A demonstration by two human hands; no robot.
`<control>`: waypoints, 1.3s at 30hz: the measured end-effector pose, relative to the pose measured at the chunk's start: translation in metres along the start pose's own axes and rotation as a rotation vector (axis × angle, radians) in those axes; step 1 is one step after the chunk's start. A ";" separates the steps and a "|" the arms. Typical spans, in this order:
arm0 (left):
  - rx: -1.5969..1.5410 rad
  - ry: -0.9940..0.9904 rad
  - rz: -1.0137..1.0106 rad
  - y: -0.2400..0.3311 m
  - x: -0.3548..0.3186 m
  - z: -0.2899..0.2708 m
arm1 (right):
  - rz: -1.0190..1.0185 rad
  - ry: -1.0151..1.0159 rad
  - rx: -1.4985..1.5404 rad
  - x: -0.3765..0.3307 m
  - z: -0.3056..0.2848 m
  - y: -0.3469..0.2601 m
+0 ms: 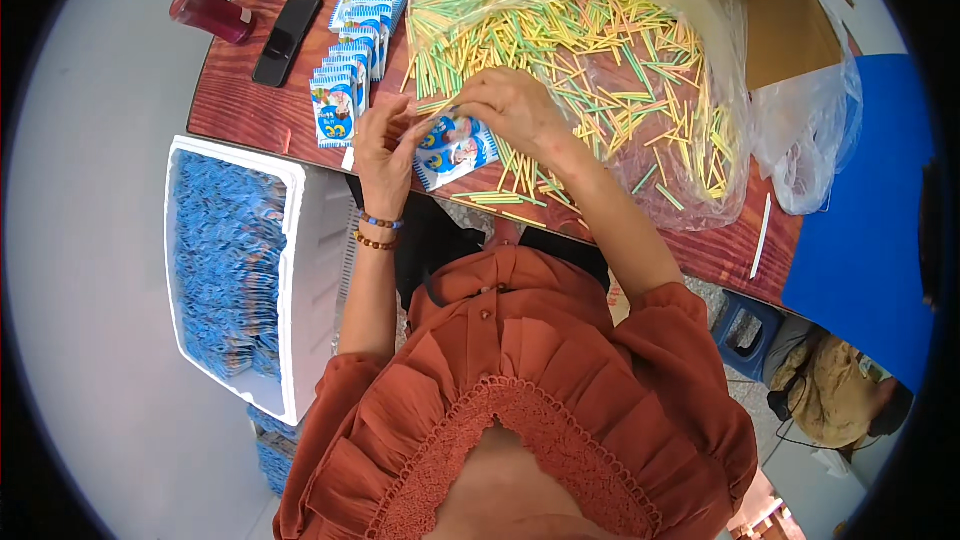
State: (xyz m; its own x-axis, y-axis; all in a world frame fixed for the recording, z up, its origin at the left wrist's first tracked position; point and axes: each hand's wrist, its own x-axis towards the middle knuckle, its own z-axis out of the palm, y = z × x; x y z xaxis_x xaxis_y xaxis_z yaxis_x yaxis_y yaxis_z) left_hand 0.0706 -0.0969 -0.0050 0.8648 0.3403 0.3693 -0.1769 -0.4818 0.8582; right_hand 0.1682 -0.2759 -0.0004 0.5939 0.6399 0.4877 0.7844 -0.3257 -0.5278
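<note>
A small blue-and-white packet is between my hands, just above the near edge of the table. My right hand bends over its top edge, with fingers pinched there. At its upper left corner, my left hand closes thumb and fingers on the edge; the exact grip is partly hidden. Thin yellow, green and pink sticks lie loose beyond and beside my right hand, many of them on a clear plastic sheet. Past my left hand, several matching packets overlap in rows.
The reddish wooden table holds a black phone and a red-filled jar at the far left. A white foam box full of blue packets stands left of me. At right are a cardboard box, plastic bag and blue sheet.
</note>
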 end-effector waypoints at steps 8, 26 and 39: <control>-0.833 -0.069 -0.452 0.019 0.006 0.020 | 0.703 -0.118 0.909 -0.012 -0.031 -0.011; -0.907 0.060 -0.672 0.025 -0.002 0.065 | 0.734 0.132 0.955 -0.042 -0.057 -0.006; -1.000 -0.107 -0.665 0.039 -0.001 0.074 | 0.040 -0.051 0.288 -0.040 -0.082 0.006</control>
State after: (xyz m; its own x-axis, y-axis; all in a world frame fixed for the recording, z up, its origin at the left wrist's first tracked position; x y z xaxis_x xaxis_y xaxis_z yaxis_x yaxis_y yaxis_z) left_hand 0.0979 -0.1753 0.0017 0.9513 0.1928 -0.2403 0.0730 0.6167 0.7838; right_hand 0.1642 -0.3604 0.0340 0.6075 0.6673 0.4309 0.6735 -0.1452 -0.7248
